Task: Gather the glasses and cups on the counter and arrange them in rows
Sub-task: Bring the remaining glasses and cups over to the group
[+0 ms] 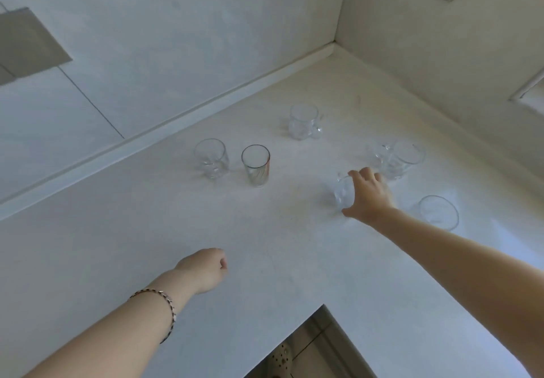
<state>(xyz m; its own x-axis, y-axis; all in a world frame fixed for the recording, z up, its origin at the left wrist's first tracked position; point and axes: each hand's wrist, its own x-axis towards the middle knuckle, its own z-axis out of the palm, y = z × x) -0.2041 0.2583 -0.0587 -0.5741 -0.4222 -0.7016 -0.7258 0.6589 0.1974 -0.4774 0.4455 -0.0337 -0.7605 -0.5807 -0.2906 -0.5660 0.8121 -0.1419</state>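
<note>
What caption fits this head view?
Right hand grips a clear cup among five other glasses scattered on the white counter.

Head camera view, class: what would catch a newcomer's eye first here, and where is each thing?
The right hand stands out first, wrapped around a clear glass near the middle of the white counter. Five more clear glasses and cups stand scattered around it, among them a tall tumbler to its left and a handled cup nearer the wall. The left hand, loosely curled and empty, hovers low over the counter's near side.
</note>
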